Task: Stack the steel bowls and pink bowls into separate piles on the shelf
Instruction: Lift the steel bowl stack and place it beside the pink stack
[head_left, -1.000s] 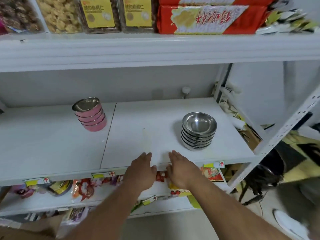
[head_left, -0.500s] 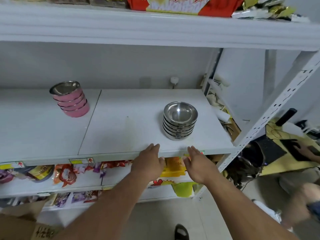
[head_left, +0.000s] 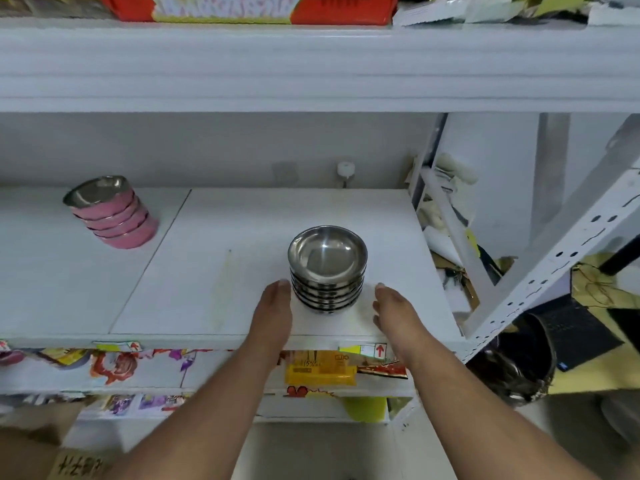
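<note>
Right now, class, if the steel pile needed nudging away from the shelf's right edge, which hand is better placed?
Probably the right hand. It is open beside the steel bowl stack's right side, so it could push leftward toward the pink bowl stack. The left hand flanks the other side.

A small shop: a white metal shelf rack [head_left: 540, 268] carries price tags [head_left: 370, 350] on its front edge, with bright snack packets [head_left: 320, 368] below it and more packaged food [head_left: 249, 8] above.
</note>
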A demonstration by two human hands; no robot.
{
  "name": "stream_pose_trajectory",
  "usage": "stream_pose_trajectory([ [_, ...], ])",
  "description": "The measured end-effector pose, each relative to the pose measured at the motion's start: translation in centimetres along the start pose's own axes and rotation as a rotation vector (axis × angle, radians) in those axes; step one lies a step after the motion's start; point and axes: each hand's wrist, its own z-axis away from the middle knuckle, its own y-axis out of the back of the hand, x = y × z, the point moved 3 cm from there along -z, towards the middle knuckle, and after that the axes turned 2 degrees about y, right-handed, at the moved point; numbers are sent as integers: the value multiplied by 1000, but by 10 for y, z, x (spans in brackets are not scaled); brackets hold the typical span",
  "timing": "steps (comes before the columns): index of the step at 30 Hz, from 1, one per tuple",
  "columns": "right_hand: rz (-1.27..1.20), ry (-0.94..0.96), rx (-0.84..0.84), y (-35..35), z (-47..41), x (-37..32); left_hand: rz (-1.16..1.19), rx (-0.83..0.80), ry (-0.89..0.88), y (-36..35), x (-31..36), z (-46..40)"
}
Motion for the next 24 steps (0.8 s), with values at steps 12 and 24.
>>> stream_pose_trajectory([
  [12,-465,-74,-208,-14,-27,-28,433,-115,108,-21,21,-14],
  [24,-462,-24,-209,-36,-27,-53,409,-89,65,5,37,-9],
])
